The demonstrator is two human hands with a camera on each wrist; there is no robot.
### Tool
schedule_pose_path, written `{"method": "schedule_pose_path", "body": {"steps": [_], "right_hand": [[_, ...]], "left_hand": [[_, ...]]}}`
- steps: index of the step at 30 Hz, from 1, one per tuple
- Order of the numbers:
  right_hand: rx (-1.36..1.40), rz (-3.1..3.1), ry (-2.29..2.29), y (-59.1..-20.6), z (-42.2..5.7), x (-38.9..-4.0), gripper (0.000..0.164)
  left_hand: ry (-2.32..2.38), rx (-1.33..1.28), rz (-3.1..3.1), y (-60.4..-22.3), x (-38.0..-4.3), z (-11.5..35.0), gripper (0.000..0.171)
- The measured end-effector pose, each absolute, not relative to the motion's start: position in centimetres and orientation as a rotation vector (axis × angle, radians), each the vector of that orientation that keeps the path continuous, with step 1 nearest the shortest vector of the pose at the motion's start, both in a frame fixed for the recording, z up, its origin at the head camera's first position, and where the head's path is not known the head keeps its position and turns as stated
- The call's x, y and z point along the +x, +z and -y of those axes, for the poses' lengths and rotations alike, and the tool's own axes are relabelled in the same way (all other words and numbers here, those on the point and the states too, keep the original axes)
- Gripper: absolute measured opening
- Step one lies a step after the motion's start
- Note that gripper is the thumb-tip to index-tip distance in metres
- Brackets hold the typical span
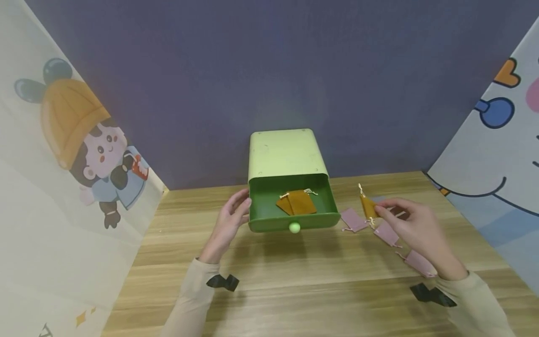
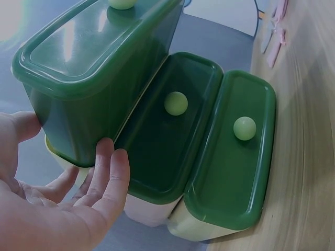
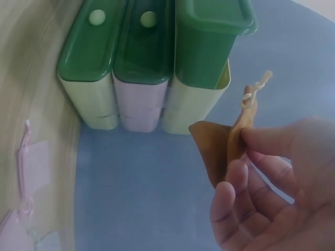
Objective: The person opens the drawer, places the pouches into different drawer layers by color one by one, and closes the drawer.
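My right hand (image 1: 414,227) pinches a small mustard-orange drawstring pouch (image 3: 212,149) between thumb and fingers, its white cord sticking up. It is held above the table, right of a pale green drawer cabinet (image 1: 286,152). The cabinet's top green drawer (image 1: 263,224) is pulled out and holds overlapping orange pouches (image 1: 302,202). My left hand (image 1: 227,222) is at the drawer's left side, its fingers loosely bent and fingertips touching or very near the drawer wall. In the left wrist view, thumb and fingers lie around that end of the drawer (image 2: 78,115).
Pink pouches (image 1: 353,220) lie scattered on the wooden table (image 1: 269,290) to the right, with a greyish-blue pouch (image 1: 379,200) partly hidden by my right hand. Two closed drawers (image 2: 230,162) with round knobs sit below the open one. A blue-grey panel (image 1: 286,70) stands behind.
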State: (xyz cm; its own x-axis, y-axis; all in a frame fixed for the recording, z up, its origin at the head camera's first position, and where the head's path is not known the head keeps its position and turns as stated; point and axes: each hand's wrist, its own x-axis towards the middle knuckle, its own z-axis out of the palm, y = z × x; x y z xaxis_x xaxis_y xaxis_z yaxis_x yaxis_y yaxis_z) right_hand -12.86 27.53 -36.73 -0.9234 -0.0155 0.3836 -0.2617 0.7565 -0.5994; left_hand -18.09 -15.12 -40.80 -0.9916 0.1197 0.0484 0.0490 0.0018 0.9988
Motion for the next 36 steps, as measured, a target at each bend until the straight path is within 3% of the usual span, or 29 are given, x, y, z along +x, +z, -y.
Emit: {"method": "schedule_pose_path", "body": {"steps": [19,36], "right_hand": [[0.33,2.485,1.036,-34.3,-24.1,-14.2,0.011],[0.383,2.558,1.121,-32.8,-20.2,-15.3,0.015]], "left_hand": [[2.161,0.201,-2.19,-40.7,-18.1,15.2,0.06],[2.177,0.195,-2.17,-40.7,-18.1,15.2,0.06]]}}
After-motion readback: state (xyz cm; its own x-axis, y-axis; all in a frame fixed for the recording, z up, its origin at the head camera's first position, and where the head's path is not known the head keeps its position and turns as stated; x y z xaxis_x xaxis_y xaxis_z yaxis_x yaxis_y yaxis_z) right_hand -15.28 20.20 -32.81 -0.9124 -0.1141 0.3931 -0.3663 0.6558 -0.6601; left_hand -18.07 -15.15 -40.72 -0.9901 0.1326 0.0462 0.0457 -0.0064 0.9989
